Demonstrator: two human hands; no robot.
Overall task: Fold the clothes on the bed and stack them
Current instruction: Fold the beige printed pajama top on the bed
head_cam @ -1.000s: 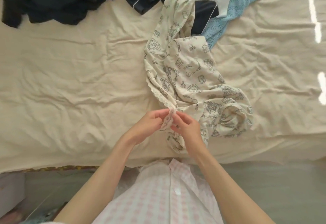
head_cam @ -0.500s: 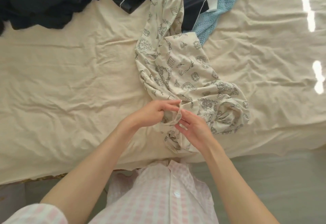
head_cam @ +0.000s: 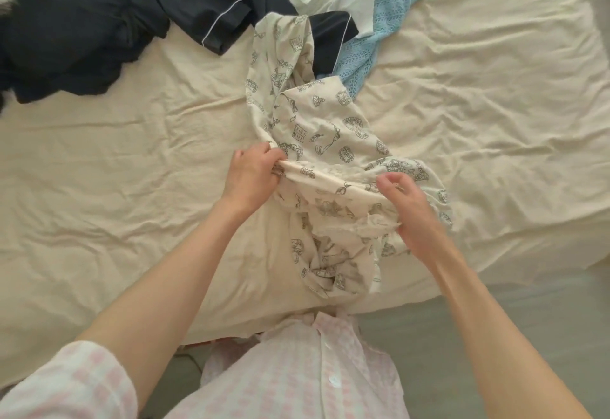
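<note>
Fingers (head_cam: 275, 162) of both hands pinch the unfolded printed garment (head_cam: 333, 141); beyond it the dark pile (head_cam: 99, 38) waits, nothing stacked yet

Home bedroom: bed (head_cam: 99, 207), scattered clothes (head_cam: 82, 38).

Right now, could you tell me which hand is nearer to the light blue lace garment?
Right. The right hand sits below the light blue lace garment, almost in line; the left hand is farther left.
</note>
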